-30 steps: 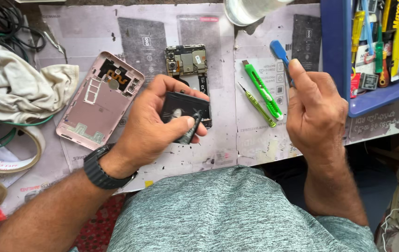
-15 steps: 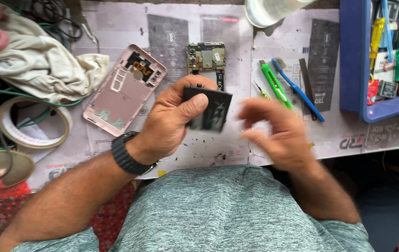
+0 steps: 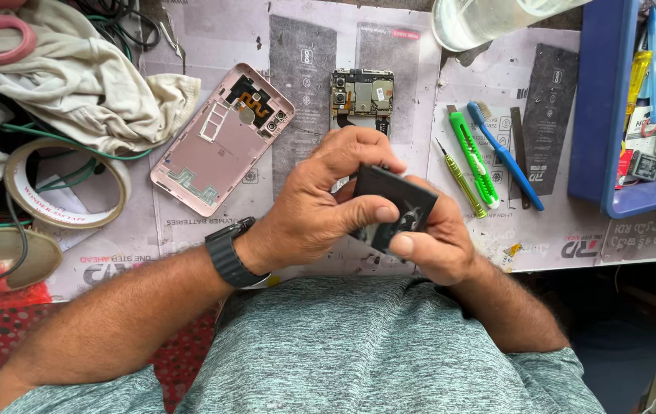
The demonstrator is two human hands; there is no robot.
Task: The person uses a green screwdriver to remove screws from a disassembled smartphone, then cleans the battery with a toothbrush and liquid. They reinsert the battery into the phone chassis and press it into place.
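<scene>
Both of my hands grip a flat black phone battery (image 3: 401,205) just above the table's near edge. My left hand (image 3: 320,203) wraps over its left side with the thumb across the top. From below right, my right hand (image 3: 431,245) cups it, thumb on the lower edge. Beyond the hands lies an opened phone body (image 3: 362,93) with its circuit board bare, partly hidden by my fingers. A pink back cover (image 3: 222,139) lies inside-up to the left.
A green screwdriver (image 3: 460,177), green tool (image 3: 474,159), blue toothbrush (image 3: 504,155) and dark strip lie right of the hands. A blue tray (image 3: 593,115) of tools stands far right, a clear jar (image 3: 475,21) at the back. Cloth (image 3: 75,84) and tape roll (image 3: 67,180) sit left.
My right hand came down from beside the blue toothbrush, left it on the table, and closed on the battery that my left hand held alone.
</scene>
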